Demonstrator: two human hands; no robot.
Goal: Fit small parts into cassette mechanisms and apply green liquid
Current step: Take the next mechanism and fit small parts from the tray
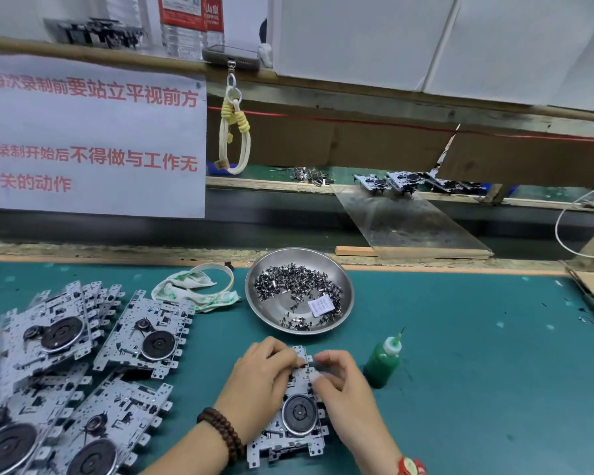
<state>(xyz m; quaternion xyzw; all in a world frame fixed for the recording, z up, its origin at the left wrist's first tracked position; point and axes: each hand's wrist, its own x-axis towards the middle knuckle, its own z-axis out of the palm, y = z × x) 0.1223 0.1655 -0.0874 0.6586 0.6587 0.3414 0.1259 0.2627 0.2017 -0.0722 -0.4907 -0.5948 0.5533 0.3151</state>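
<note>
Head view: on a green work mat (460,371), stacks of metal cassette mechanisms (66,365) lie at left, each with dark round flywheels. A steel bowl (343,310) of small dark parts (295,286) sits near the far edge. One mechanism (297,416), silver plate with a black wheel, lies near the front edge, the left hand (261,382) and right hand (343,382) both curled on its top end. A green bottle (383,359) stands just right.

Silver cassette mechanism (297,419) flat on green mat, green liquid bottle (382,361) upright just right
</note>
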